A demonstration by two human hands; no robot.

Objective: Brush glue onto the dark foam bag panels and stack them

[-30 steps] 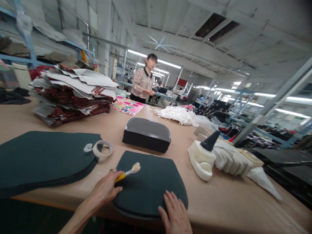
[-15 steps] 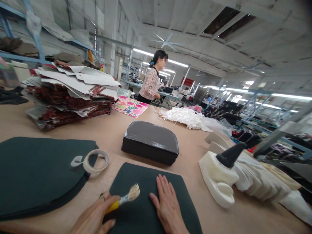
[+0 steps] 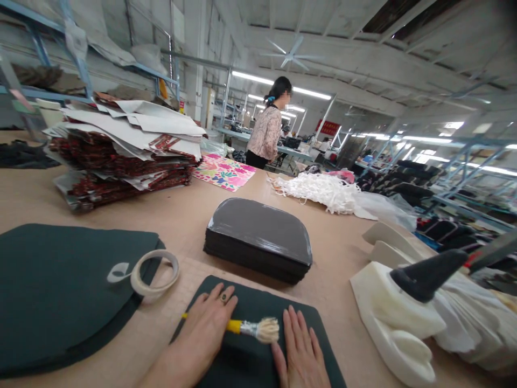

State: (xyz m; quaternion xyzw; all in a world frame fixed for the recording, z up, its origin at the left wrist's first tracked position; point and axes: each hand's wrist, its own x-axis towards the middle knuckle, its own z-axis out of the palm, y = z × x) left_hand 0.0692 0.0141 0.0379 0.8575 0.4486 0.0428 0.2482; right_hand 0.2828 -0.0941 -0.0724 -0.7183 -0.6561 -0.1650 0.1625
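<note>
In the head view a dark green panel (image 3: 258, 299) lies on the table below me. My left hand (image 3: 208, 328) is on the panel's left part, its fingertips on the surface. It keeps hold of a brush (image 3: 234, 326) whose yellow handle passes under the palm. The brush's pale bristles point right, close to my right thumb. Flat on the panel's right side rests my right hand (image 3: 302, 345), fingers stretched out and holding nothing. Just beyond stands a stack of dark, shiny-topped pieces (image 3: 258, 231) with a rounded outline.
Left, a roll of tape (image 3: 155, 275) sits at the edge of larger dark green panels (image 3: 72, 285). Behind are stacked white-and-red sheets (image 3: 133, 145) and a floral sheet (image 3: 226, 171). A cream container with a black nozzle (image 3: 388, 318) stands right. A person (image 3: 266, 129) stands beyond the table.
My left hand has moved forward and right with the brush, turning palm-down onto the panel. My right hand stays flat on the panel. The view has shifted slightly.
</note>
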